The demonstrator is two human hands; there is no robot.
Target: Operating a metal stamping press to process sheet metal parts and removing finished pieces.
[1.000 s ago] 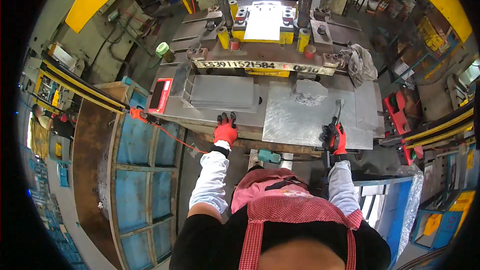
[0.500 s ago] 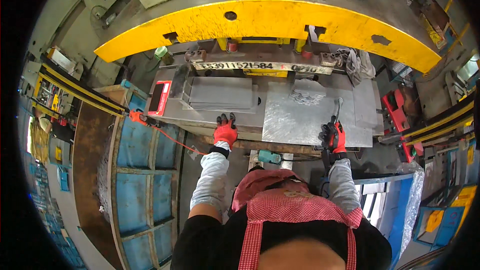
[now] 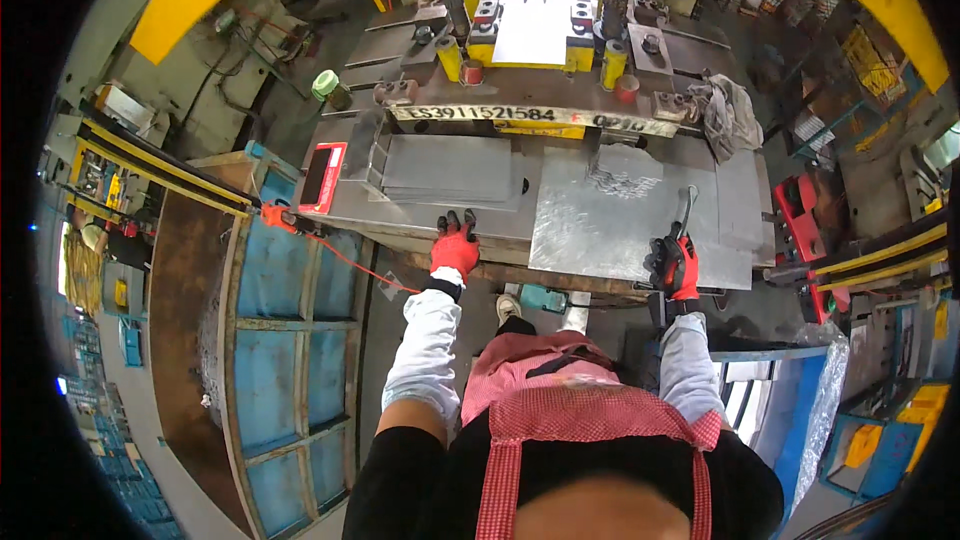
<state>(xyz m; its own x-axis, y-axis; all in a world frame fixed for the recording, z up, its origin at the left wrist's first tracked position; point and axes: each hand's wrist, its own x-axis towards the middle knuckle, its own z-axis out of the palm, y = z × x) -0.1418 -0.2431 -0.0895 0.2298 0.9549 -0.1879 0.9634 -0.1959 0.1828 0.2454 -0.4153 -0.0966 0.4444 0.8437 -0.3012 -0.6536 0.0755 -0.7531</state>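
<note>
My left hand [image 3: 455,246], in a red glove with black fingertips, rests on the front edge of the press bed [image 3: 420,225] with its fingers stretched out. Just beyond it lies a stack of flat grey metal sheets [image 3: 450,168]. My right hand [image 3: 676,266], in a matching glove, is closed around a thin hook-ended metal rod [image 3: 691,202]. The rod's tip reaches over a broad shiny metal plate [image 3: 580,225]. Several small wavy-edged metal pieces [image 3: 625,168] are piled on that plate. A bright flat sheet [image 3: 532,28] lies on the lower die, between guide posts.
The yellow press ram [image 3: 195,5] is raised at the top. A red-framed dark panel [image 3: 321,178] lies on the bed's left side. Grey rags [image 3: 732,118] hang at the right of the die. A blue-panelled rack [image 3: 270,340] stands left, and yellow-black bars flank both sides.
The yellow ram has risen, uncovering the lower die, its posts and the bright sheet. Both hands have kept nearly the same places, the right still gripping the hooked rod.
</note>
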